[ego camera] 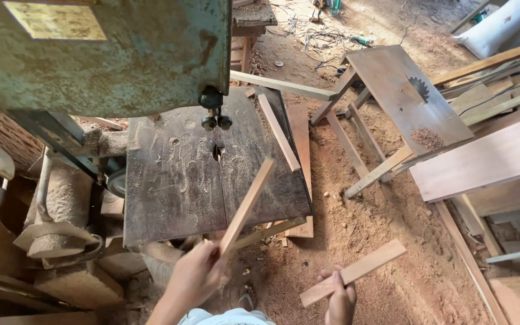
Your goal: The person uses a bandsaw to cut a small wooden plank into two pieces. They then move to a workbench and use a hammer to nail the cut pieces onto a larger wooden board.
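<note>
My left hand [195, 277] grips the near end of a thin wooden strip [249, 203] that angles up over the front of the band saw's dark metal table [173, 180]. My right hand [339, 299] holds a shorter, wider piece of wood [356, 271] over the sawdust floor, to the right of the saw table. The blade and its guide [215, 120] hang above the table's slot, beyond the strip's far end. Another strip [278, 132] lies loose on the right side of the table.
The green saw housing [103, 54] fills the upper left. A wooden table saw stand [404, 96] with a toothed blade stands to the right. Planks [489, 159] are stacked at the right edge. Sawdust covers the floor [380, 216]; cables lie at the top.
</note>
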